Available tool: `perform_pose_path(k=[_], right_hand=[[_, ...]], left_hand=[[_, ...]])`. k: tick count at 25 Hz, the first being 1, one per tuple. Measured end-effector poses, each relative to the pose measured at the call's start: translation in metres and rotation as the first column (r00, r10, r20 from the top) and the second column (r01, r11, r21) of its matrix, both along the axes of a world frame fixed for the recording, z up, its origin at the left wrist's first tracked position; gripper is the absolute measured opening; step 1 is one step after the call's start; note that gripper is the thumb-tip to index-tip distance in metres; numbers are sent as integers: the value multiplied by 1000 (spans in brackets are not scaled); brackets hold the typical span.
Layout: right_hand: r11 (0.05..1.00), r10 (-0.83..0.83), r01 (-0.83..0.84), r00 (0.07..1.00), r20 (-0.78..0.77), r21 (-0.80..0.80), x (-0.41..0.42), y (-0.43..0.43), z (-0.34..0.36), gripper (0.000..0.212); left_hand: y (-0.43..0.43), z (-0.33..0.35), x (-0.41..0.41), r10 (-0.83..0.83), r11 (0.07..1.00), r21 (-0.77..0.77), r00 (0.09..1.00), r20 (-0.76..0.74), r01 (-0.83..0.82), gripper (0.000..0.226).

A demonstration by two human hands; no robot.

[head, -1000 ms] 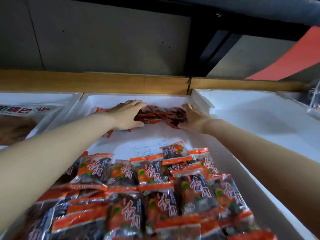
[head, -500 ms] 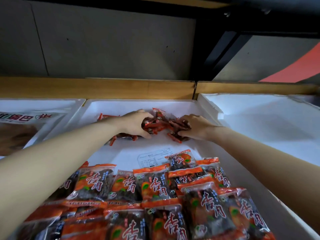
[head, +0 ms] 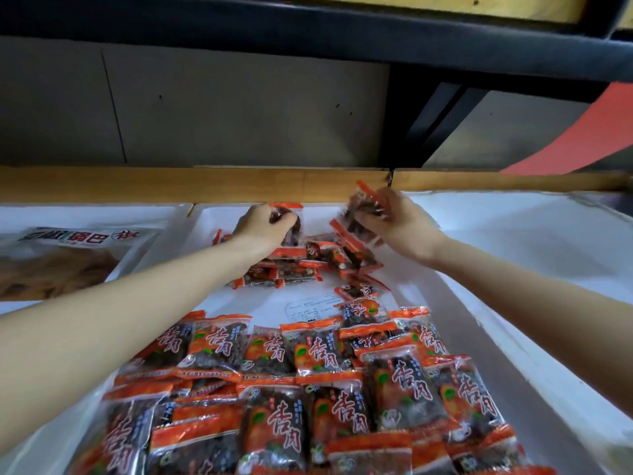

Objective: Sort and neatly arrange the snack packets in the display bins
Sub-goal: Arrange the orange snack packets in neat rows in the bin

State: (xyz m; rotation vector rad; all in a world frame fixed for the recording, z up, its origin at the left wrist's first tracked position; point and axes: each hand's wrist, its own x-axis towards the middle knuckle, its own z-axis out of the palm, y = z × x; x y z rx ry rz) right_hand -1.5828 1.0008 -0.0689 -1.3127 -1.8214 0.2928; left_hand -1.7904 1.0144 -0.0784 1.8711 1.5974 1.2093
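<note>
Here | my left hand [head: 263, 225] gripped one snack packet [head: 294, 217] | my right hand [head: 401, 226] clutched a packet bunch [head: 364, 204] | over the white bin [head: 247, 301]

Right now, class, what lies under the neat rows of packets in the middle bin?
A printed paper label pokes out from under the rows of packets, flat on the white bin floor. How far it runs beneath is covered.

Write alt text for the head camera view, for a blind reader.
A left hand and right hand each grip orange snack packets above a loose pile at the back of a white bin. Overlapping rows of the same packets fill its front; a larger bag lies further left.
</note>
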Motion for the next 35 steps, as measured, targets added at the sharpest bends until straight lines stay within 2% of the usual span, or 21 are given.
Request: perform_pose_path(k=[1,2,3,4,5,7,8,9,12,14,16,19,22,25,27,29,31,33,35], right_hand=[[999,37,-36,993,-111,11,-7,-4,3,25],[996,83,-77,977,-198,36,-16,-9,6,24],[991,128,-115,964,-232,68,-25,-15,7,25],[983,161,-140,970,-184,121,-33,-23,8,25],[970,172,-160,984,-55,181,-40,-30,8,24],[938,195,-254,949,248,235,-50,-39,4,22],[928,217,-302,915,340,219,-53,-41,1,24],[921,245,-336,893,378,198,-55,-40,0,27],[903,294,-395,854,428,168,-51,-41,0,30],[879,283,-432,813,508,201,-44,-43,0,30],[867,286,-448,805,520,217,-38,-44,1,30],[871,283,-426,842,459,245,-36,-46,3,29],[913,113,-216,949,294,346,-37,-42,1,21],[957,-79,58,995,66,285,-43,-31,0,21],[965,-69,55,997,47,257,-54,-30,1,25],[965,87,-125,982,169,229,-71,-37,-2,29],[961,203,-244,942,266,131,-83,-45,-7,37],[961,263,-276,923,283,9,-84,-48,-11,45],[945,324,-323,910,258,-51,-81,-51,-13,44]], left_hand=[[-4,-2,0,21,995,-104,984,175,-2,30],[-7,-3,2,27,978,-200,927,374,53,23],[-11,-4,3,34,950,-277,832,554,145,22],[-15,-6,4,43,915,-311,706,707,256,26],[-20,-5,6,54,887,-299,564,824,352,30],[-29,2,6,92,851,-240,318,943,467,41],[-32,6,5,102,842,-221,257,961,492,44],[-37,9,2,91,838,-201,234,968,506,42],[-44,8,-3,57,858,-217,334,941,465,15],[-41,4,-8,113,888,-261,370,922,379,6],[-35,1,-15,140,905,-271,370,918,330,20],[-25,-5,-23,185,929,-277,340,922,246,39],[-19,-4,-28,226,954,-272,295,928,128,34],[-18,-4,-32,284,952,-306,308,908,23,34],[-21,-6,-26,292,945,-325,340,894,42,26],[-28,-4,-18,268,947,-310,327,906,85,21],[-35,1,-12,246,943,-298,289,925,150,30],[-45,7,-13,204,915,-282,273,940,288,41],[-53,9,-15,113,863,-265,347,931,429,40]])
